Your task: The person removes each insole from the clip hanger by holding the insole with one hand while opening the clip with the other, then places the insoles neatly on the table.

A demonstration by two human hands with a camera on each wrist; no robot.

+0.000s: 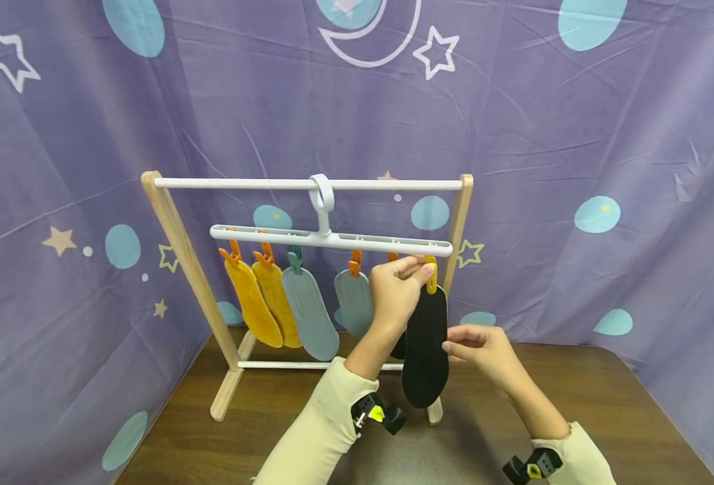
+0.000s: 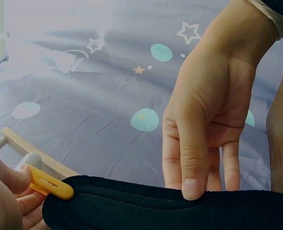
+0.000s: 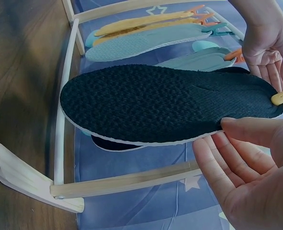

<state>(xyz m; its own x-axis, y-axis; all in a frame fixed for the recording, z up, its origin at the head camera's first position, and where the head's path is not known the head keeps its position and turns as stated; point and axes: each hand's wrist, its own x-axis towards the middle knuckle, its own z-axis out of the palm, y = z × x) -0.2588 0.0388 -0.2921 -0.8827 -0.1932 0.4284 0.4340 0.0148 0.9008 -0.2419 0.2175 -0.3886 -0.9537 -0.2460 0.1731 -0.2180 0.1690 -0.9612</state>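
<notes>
A black insole (image 1: pixel 426 350) hangs by its narrow end from a yellow clip (image 1: pixel 432 277) at the right end of the white hanger (image 1: pixel 387 242). My left hand (image 1: pixel 393 293) pinches the yellow clip between thumb and fingers. Lower down, my right hand (image 1: pixel 481 350) holds the insole's right edge, thumb on its dark fuzzy face and fingers behind its pale rim, as the right wrist view shows. Another black insole (image 3: pixel 115 143) hangs just behind, mostly hidden by the first one.
Two yellow insoles (image 1: pixel 254 303) and two grey-blue insoles (image 1: pixel 310 313) hang further left from orange and green clips. The hanger hooks over the white top bar of a wooden rack (image 1: pixel 178 263). It stands on a brown table (image 1: pixel 551 404) before a purple patterned curtain (image 1: pixel 514 135).
</notes>
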